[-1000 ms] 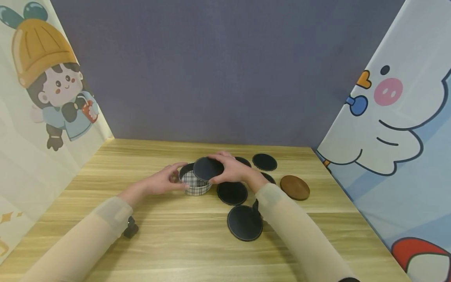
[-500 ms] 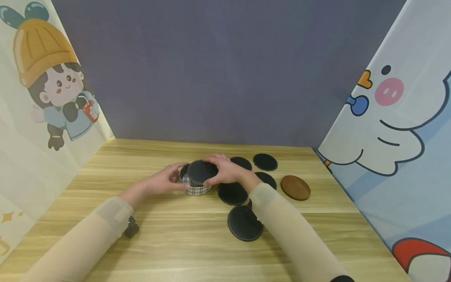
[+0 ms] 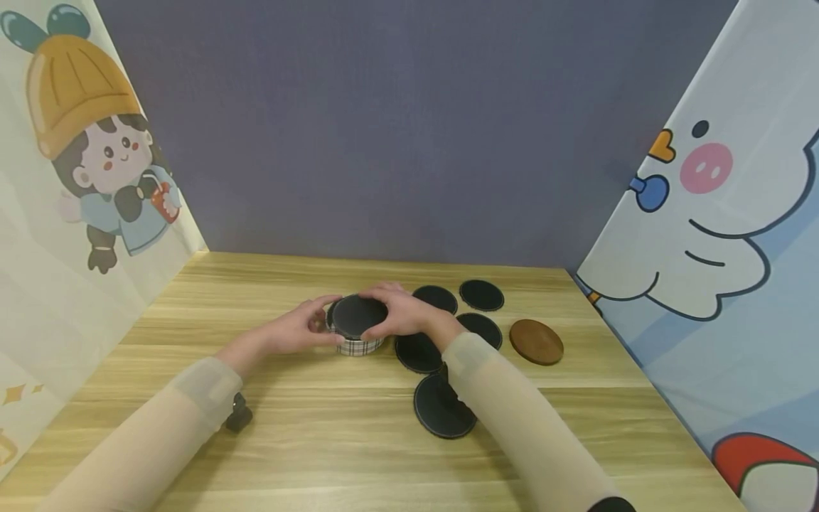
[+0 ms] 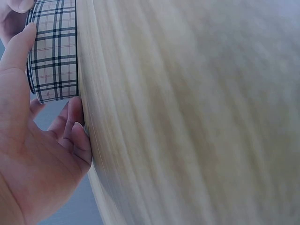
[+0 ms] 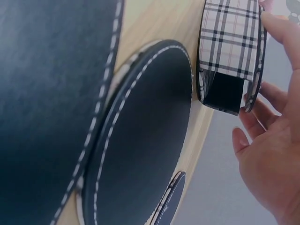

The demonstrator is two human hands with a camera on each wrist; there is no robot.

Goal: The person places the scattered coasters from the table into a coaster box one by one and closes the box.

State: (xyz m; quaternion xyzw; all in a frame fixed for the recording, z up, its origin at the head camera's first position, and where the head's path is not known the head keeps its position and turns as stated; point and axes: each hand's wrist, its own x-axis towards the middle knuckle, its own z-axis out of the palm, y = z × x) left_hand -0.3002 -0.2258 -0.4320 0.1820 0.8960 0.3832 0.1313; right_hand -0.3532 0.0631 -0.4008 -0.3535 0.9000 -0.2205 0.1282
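Observation:
A round plaid coaster holder [image 3: 358, 348] stands on the wooden table, its notched side showing in the right wrist view. My left hand [image 3: 296, 329] grips it from the left, thumb on the near side and fingers round the back. From the right, my right hand [image 3: 409, 313] holds a round black coaster [image 3: 357, 316] by its edge. That coaster lies over the holder's opening, covering most of it. In the right wrist view, white stitching rings the black coasters on the table, and the held one is seen edge-on. Whether more coasters lie inside the holder is hidden.
Several black coasters lie flat right of the holder, among them a near one [image 3: 441, 407] under my right forearm and a far one [image 3: 482, 294]. A brown round disc [image 3: 536, 341] lies farther right. A grey panel [image 3: 384, 142] rises behind the table [image 3: 307, 441].
My right hand has carried the black coaster left and slightly down, from the holder's right side to over its top. My left hand has kept its place on the holder.

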